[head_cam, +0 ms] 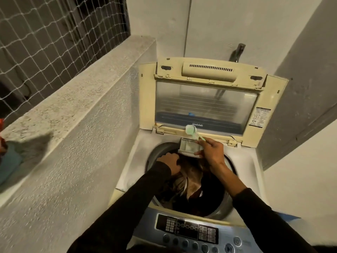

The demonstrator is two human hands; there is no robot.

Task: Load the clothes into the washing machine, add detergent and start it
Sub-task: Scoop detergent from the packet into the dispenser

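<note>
A top-loading washing machine [127, 172] stands below me with its lid [206, 99] raised upright. Dark and brown clothes [191, 181] fill the drum. At the drum's far rim a small white detergent drawer [187, 146] is pulled out. My right hand [211, 152] pinches the handle of a pale green scoop [191, 129], whose bowl is raised above the drawer. My left hand [170, 162] rests with curled fingers on the clothes at the drum's left rim; whether it grips them is unclear.
The blue-grey control panel [197, 232] with buttons lies nearest to me. A rough concrete parapet [73, 110] with netting above runs along the left. A tap [237, 52] juts from the wall behind the lid. A blurred blue object [9, 161] sits on the parapet at far left.
</note>
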